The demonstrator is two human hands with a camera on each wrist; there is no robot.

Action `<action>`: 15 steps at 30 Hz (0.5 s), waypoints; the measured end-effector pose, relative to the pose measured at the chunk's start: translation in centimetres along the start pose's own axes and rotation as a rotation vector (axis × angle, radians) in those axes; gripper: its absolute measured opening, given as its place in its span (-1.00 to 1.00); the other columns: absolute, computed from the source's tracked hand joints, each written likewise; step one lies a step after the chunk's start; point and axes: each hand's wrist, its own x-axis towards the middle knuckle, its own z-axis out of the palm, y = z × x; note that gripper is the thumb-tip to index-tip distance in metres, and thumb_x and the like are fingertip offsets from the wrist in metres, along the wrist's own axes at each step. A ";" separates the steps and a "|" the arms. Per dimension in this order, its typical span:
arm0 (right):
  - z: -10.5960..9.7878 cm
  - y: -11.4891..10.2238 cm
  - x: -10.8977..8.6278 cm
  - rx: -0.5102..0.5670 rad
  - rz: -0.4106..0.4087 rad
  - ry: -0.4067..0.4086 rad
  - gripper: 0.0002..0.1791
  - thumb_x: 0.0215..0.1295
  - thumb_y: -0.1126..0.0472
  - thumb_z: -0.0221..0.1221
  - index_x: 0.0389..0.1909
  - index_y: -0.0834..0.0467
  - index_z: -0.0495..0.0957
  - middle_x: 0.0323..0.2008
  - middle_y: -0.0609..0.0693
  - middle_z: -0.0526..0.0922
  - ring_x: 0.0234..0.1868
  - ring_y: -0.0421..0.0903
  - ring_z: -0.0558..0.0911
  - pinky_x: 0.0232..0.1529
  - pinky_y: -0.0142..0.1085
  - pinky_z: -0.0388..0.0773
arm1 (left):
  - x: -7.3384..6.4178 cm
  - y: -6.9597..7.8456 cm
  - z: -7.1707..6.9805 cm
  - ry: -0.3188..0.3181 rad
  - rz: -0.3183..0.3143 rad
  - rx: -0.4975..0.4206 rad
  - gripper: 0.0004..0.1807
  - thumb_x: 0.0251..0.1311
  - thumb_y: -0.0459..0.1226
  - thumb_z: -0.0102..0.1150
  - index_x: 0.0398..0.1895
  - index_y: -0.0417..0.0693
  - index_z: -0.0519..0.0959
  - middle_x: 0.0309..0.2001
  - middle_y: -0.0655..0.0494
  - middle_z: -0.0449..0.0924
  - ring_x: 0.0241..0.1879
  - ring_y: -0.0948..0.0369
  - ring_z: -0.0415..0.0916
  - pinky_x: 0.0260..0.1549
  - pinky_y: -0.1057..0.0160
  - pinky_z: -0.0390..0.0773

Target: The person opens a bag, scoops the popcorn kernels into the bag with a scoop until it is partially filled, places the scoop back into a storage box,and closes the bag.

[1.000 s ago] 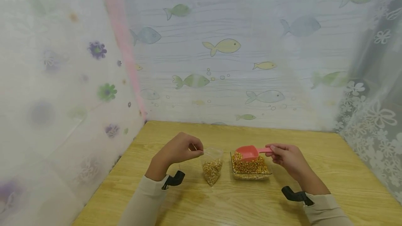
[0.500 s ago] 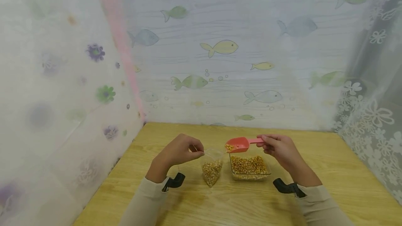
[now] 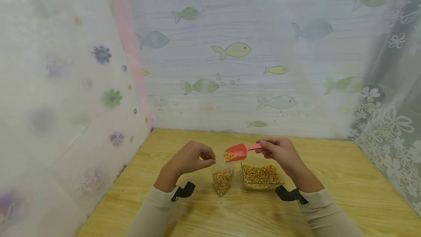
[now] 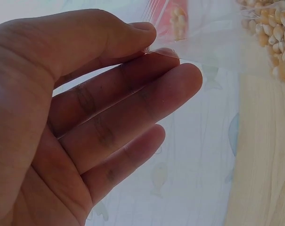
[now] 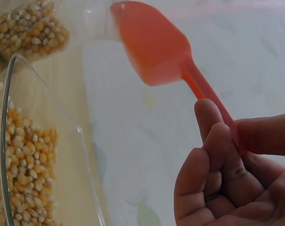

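My left hand (image 3: 192, 160) pinches the top edge of a clear plastic bag (image 3: 222, 180) between thumb and forefinger, its other fingers loosely extended. Corn kernels (image 4: 276, 35) fill the bag's lower part. By its handle, my right hand (image 3: 277, 153) holds a red scoop (image 3: 237, 152), the fingers curled under and the thumb on top. A small load of kernels lies at the scoop's front, which overlaps the bag's mouth in the head view. Below and right of the scoop, a clear rectangular dish (image 3: 263, 185) holds more corn kernels (image 5: 31, 169).
The bag and dish stand side by side on a wood-grain table (image 3: 230, 218). A fish-printed curtain (image 3: 236, 83) hangs along the back edge, with a flowered curtain (image 3: 65, 120) at the left and another sheer one at the right.
The scoop has risen out of the dish with kernels in it and moved left to the bag's mouth, carried by my right hand. My left hand has stayed almost still.
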 end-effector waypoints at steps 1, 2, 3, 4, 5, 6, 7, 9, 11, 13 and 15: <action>0.1 -0.1 0.0 -0.017 -0.005 -0.001 -0.56 0.58 0.16 0.15 0.22 0.46 0.56 -0.27 0.05 0.82 -0.28 -0.21 0.71 -0.18 -0.35 0.72 | 0.0 0.0 0.0 0.001 0.001 0.001 -0.93 0.37 -0.21 0.36 -0.24 0.05 0.80 -0.30 0.36 0.76 -0.31 0.45 0.67 -0.20 0.35 0.70; 0.2 -0.2 -0.1 -0.031 -0.009 -0.001 -0.57 0.58 0.17 0.15 0.21 0.45 0.57 -0.26 0.07 0.82 -0.27 -0.20 0.71 -0.17 -0.35 0.72 | 0.1 0.0 0.0 0.001 0.002 0.003 -0.93 0.37 -0.21 0.36 -0.24 0.05 0.80 -0.29 0.36 0.76 -0.31 0.45 0.68 -0.20 0.35 0.69; 0.3 -0.3 -0.2 -0.047 -0.013 -0.004 -0.58 0.58 0.17 0.15 0.21 0.44 0.57 -0.25 0.08 0.81 -0.26 -0.20 0.72 -0.17 -0.35 0.72 | 0.1 -0.1 0.1 0.001 0.002 0.004 -0.93 0.37 -0.21 0.36 -0.24 0.06 0.80 -0.29 0.36 0.76 -0.31 0.45 0.68 -0.20 0.35 0.70; 0.4 -0.5 -0.3 -0.062 -0.017 -0.005 -0.59 0.58 0.18 0.15 0.20 0.43 0.58 -0.24 0.10 0.81 -0.25 -0.20 0.73 -0.17 -0.35 0.72 | 0.1 -0.1 0.1 0.001 0.002 0.005 -0.93 0.37 -0.21 0.36 -0.24 0.06 0.80 -0.29 0.35 0.76 -0.31 0.45 0.68 -0.20 0.35 0.70; 0.5 -0.6 -0.3 -0.075 -0.023 -0.009 -0.59 0.58 0.18 0.15 0.19 0.43 0.58 -0.23 0.11 0.81 -0.25 -0.20 0.73 -0.17 -0.35 0.72 | 0.1 -0.1 0.1 0.001 0.001 0.006 -0.93 0.37 -0.21 0.36 -0.24 0.06 0.79 -0.30 0.35 0.76 -0.31 0.45 0.68 -0.20 0.34 0.70; 0.6 -0.8 -0.4 -0.087 -0.026 -0.014 -0.60 0.58 0.18 0.15 0.19 0.42 0.59 -0.23 0.12 0.81 -0.24 -0.20 0.74 -0.17 -0.35 0.72 | 0.1 -0.1 0.1 0.001 0.000 0.007 -0.93 0.38 -0.21 0.36 -0.24 0.07 0.79 -0.30 0.36 0.76 -0.31 0.45 0.68 -0.19 0.33 0.71; 0.6 -0.9 -0.4 -0.098 -0.028 -0.019 -0.61 0.58 0.18 0.15 0.18 0.41 0.60 -0.22 0.13 0.81 -0.23 -0.19 0.75 -0.18 -0.35 0.71 | 0.1 -0.1 0.1 0.001 -0.002 0.008 -0.93 0.38 -0.21 0.36 -0.25 0.09 0.79 -0.30 0.36 0.76 -0.31 0.45 0.68 -0.19 0.32 0.71; 0.8 -1.3 -0.5 -0.118 -0.034 -0.026 -0.62 0.58 0.18 0.15 0.17 0.40 0.61 -0.22 0.14 0.81 -0.22 -0.18 0.75 -0.19 -0.34 0.71 | 0.2 -0.1 0.1 0.002 -0.004 0.009 -0.94 0.37 -0.21 0.36 -0.25 0.11 0.79 -0.30 0.36 0.75 -0.30 0.45 0.68 -0.19 0.30 0.71; 1.1 -1.6 -0.6 -0.143 -0.042 -0.030 -0.63 0.58 0.19 0.14 0.17 0.39 0.62 -0.22 0.14 0.81 -0.20 -0.15 0.76 -0.19 -0.34 0.70 | 0.1 0.0 0.1 0.005 -0.006 0.008 -0.94 0.37 -0.21 0.36 -0.25 0.11 0.79 -0.30 0.35 0.76 -0.30 0.45 0.68 -0.19 0.28 0.72; 1.3 -2.0 -0.6 -0.169 -0.051 -0.033 -0.64 0.59 0.18 0.14 0.16 0.37 0.63 -0.23 0.14 0.81 -0.21 -0.13 0.76 -0.20 -0.32 0.70 | 0.1 0.1 0.1 0.009 -0.013 0.007 -0.95 0.36 -0.21 0.37 -0.26 0.13 0.79 -0.30 0.35 0.76 -0.30 0.45 0.68 -0.19 0.26 0.73; 1.6 -2.3 -0.6 -0.201 -0.068 -0.031 -0.65 0.59 0.18 0.14 0.15 0.34 0.65 -0.24 0.13 0.82 -0.22 -0.11 0.75 -0.21 -0.31 0.70 | 0.1 0.1 0.1 0.010 -0.022 0.005 -0.95 0.36 -0.21 0.37 -0.25 0.12 0.79 -0.30 0.36 0.76 -0.30 0.45 0.68 -0.19 0.25 0.73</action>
